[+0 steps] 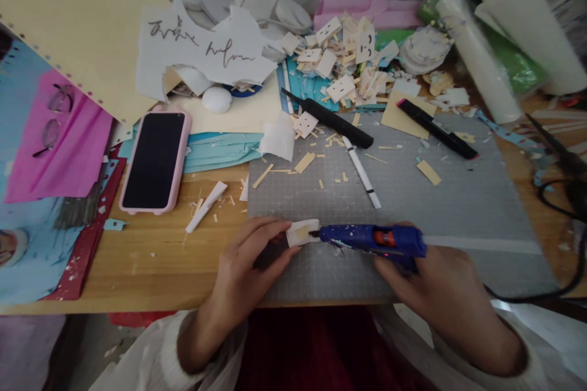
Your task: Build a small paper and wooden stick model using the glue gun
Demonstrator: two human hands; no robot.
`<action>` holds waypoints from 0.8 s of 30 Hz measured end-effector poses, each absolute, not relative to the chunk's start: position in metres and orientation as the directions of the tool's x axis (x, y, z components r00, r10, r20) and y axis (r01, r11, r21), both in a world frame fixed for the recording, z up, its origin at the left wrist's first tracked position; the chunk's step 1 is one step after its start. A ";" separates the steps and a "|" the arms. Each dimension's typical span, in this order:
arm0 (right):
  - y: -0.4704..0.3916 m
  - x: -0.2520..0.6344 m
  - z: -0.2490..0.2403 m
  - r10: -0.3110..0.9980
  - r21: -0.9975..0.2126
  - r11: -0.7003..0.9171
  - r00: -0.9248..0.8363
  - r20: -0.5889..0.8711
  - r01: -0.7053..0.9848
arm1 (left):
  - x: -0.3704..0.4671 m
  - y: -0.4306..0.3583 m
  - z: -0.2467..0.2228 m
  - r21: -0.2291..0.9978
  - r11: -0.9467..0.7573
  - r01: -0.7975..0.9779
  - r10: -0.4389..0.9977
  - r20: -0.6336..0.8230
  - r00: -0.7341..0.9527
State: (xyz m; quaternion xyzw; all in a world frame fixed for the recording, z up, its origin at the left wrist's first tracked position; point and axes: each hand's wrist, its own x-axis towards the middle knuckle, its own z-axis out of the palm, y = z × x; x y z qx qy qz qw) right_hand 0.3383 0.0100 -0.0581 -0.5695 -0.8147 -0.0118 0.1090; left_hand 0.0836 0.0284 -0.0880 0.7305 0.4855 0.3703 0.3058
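Between its thumb and fingers, my left hand pinches a small white paper piece with a cream strip on it. My right hand is wrapped round a blue glue gun, whose dark nozzle points left and meets the right part of the paper piece. Both hands are low over the front of the grey cutting mat. Beyond them lie a white pen and a black craft knife.
Small cream paper figures with drawn faces pile up at the back. A pink-cased phone lies left, and a black marker right. The glue gun's cable curves along the right edge. Paper scraps litter the mat.
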 end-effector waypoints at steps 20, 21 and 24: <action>0.015 0.353 -0.045 0.979 -0.205 0.099 -0.058 0.195 0.974 | 0.082 0.028 -0.087 0.808 -0.328 0.490 0.942 0.244 0.229; 0.014 0.359 -0.043 0.981 -0.211 0.037 0.005 0.193 0.977 | 0.082 0.028 -0.087 0.811 -0.326 0.486 0.943 0.245 0.224; 0.008 0.381 -0.043 0.936 -0.239 -0.183 0.244 0.254 0.953 | 0.080 0.028 -0.086 0.822 -0.314 0.474 0.948 0.245 0.202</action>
